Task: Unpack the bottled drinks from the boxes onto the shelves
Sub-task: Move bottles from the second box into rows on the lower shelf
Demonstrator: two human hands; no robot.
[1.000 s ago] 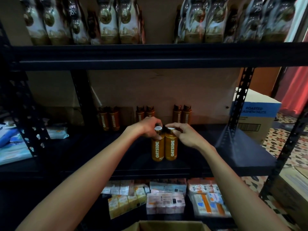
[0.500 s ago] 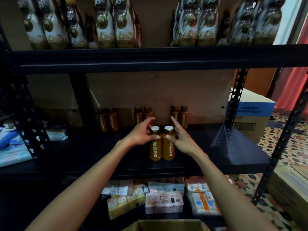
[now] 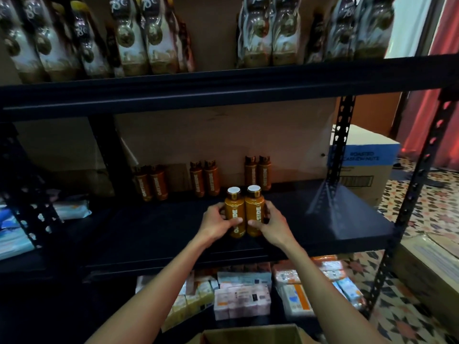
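Observation:
Two orange Oatside bottles with white caps stand side by side on the black middle shelf (image 3: 310,227). My left hand (image 3: 217,223) grips the left bottle (image 3: 233,207) low on its body. My right hand (image 3: 273,223) grips the right bottle (image 3: 253,206) the same way. Behind them, against the back wall, stand three pairs of the same bottles: a left pair (image 3: 151,183), a middle pair (image 3: 205,178) and a right pair (image 3: 258,173). An open cardboard box (image 3: 250,335) sits at the bottom edge, below my arms.
The upper shelf (image 3: 223,88) holds rows of tall bagged goods. Packs of small cartons (image 3: 242,297) lie on the lowest shelf. A cashew nut box (image 3: 372,160) stands on the floor at the right behind the perforated shelf post (image 3: 339,150). Wrapped packs (image 3: 72,209) lie at the left.
My hands were on the bottle caps, then opened and dropped down the sides. Now each hand wraps around the lower body of its bottle. The bottles stand in the same spot.

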